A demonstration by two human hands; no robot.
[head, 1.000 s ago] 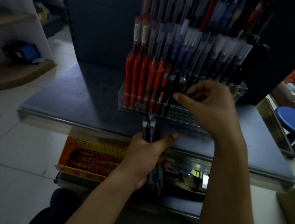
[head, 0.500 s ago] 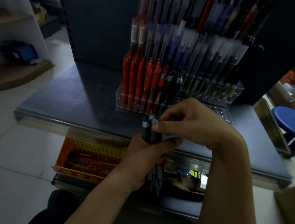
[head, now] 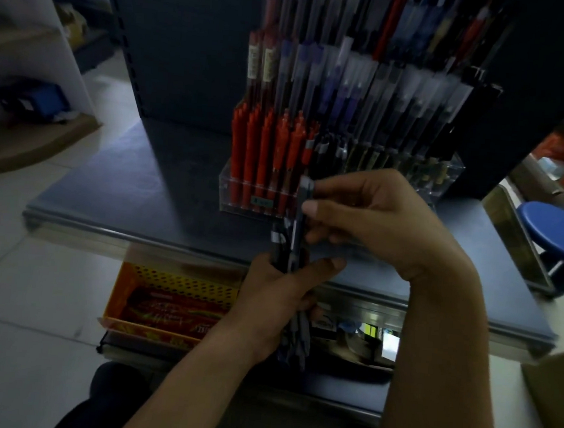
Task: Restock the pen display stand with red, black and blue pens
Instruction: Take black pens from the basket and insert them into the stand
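Note:
A clear tiered pen display stand stands on a dark shelf. Its front row holds red pens at the left and a few black pens beside them. Higher rows hold clear-capped blue and dark pens. My left hand grips a bundle of dark pens upright just below the shelf's front edge. My right hand pinches one dark pen between thumb and fingers, lifted partly out of the bundle's top, in front of the stand's front row.
Below the shelf sits an orange perforated basket with red packets. A blue stool stands at the right, a cardboard box corner at the lower right, and a blue box lies on a low shelf far left.
My right hand left the stand's front row, came down to the bundle and took hold of one dark pen, and now it lifts that pen upward. The left hand stayed put.

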